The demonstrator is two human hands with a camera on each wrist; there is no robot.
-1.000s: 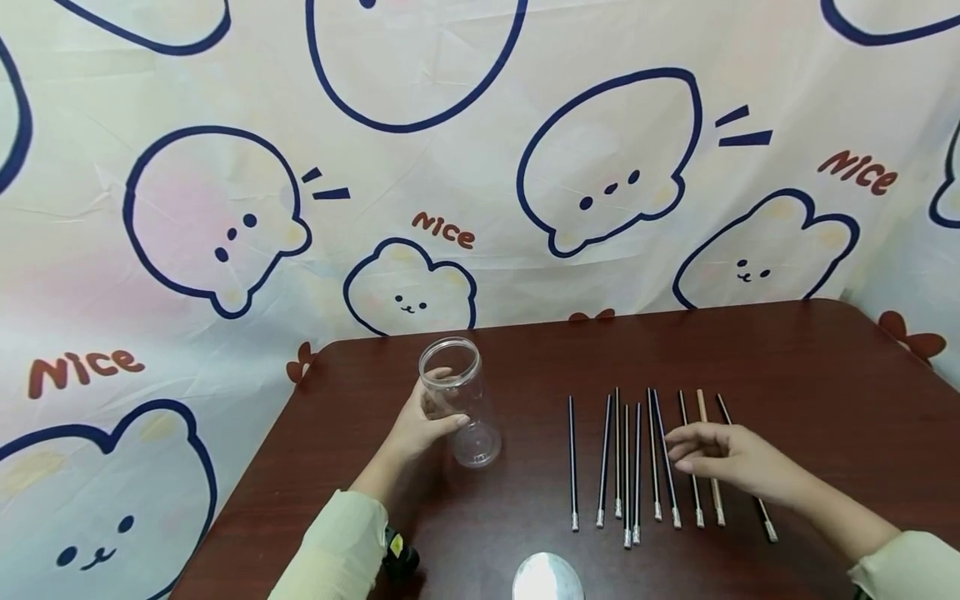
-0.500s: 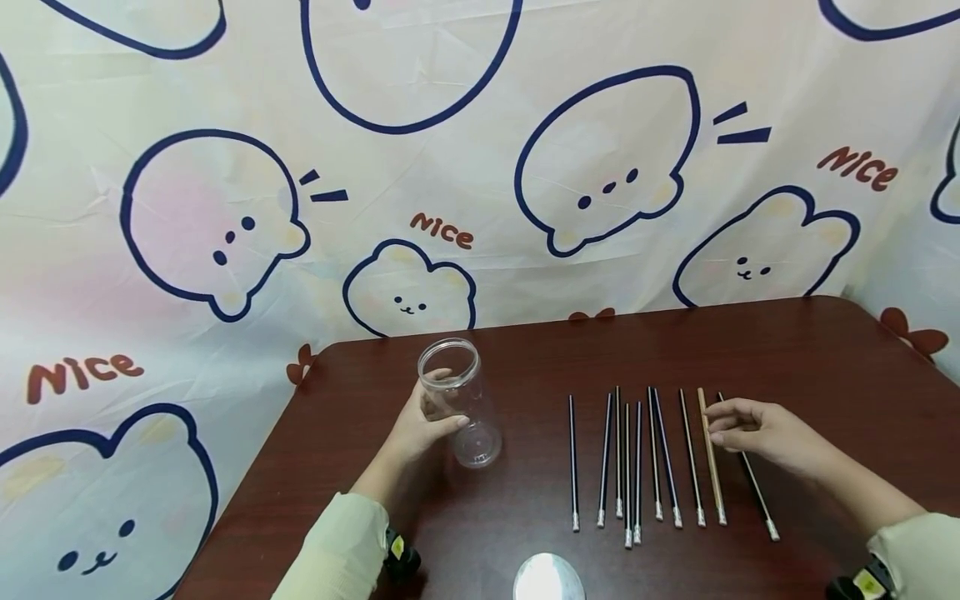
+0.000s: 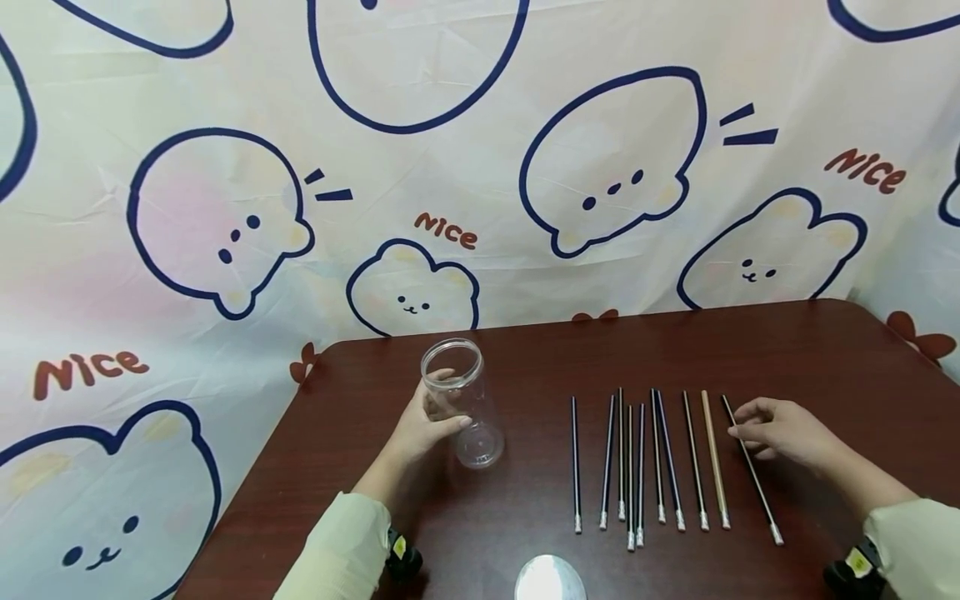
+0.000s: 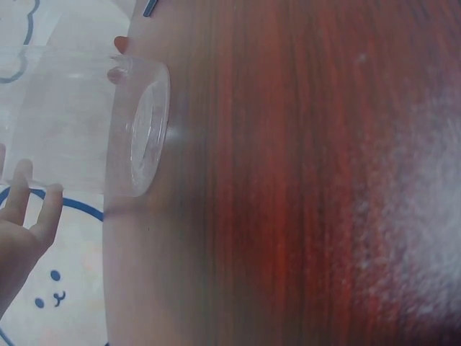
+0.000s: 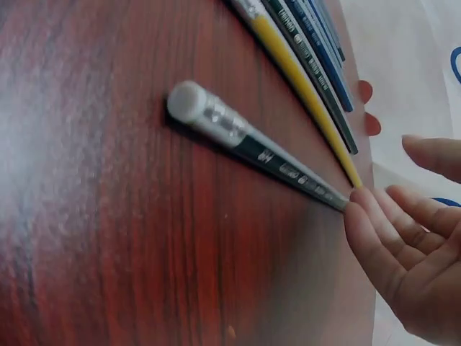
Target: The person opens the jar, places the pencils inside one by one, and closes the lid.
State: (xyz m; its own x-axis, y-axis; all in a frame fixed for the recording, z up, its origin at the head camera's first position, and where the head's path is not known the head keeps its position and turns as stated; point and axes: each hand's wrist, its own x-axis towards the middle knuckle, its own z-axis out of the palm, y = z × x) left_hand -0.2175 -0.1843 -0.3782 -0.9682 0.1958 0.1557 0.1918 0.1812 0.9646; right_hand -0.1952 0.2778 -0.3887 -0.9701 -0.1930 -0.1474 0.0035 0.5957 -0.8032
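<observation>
In the head view, my left hand (image 3: 423,425) grips a clear jar (image 3: 480,408) with no lid on it, fingers round its far side and thumb on the near side. The left wrist view shows the same jar (image 4: 72,115) from its base end, fingertips on its wall. My right hand (image 3: 787,433) is at the rightmost pencil (image 3: 759,483), a dark one with a white eraser. In the right wrist view, fingertips (image 5: 358,209) meet the far end of that pencil (image 5: 288,173), while another digit stands apart from it.
Left of that pencil lie a yellow pencil (image 3: 716,467) and several dark pencils (image 3: 575,467), roughly side by side with erasers toward me. A shiny round object (image 3: 550,579) sits at the front edge of view. A patterned cloth (image 3: 375,167) hangs behind the brown table (image 3: 540,350).
My right hand has moved right across the pencils, from the dark ones past the yellow one to the rightmost pencil. My left hand and the jar have stayed in place.
</observation>
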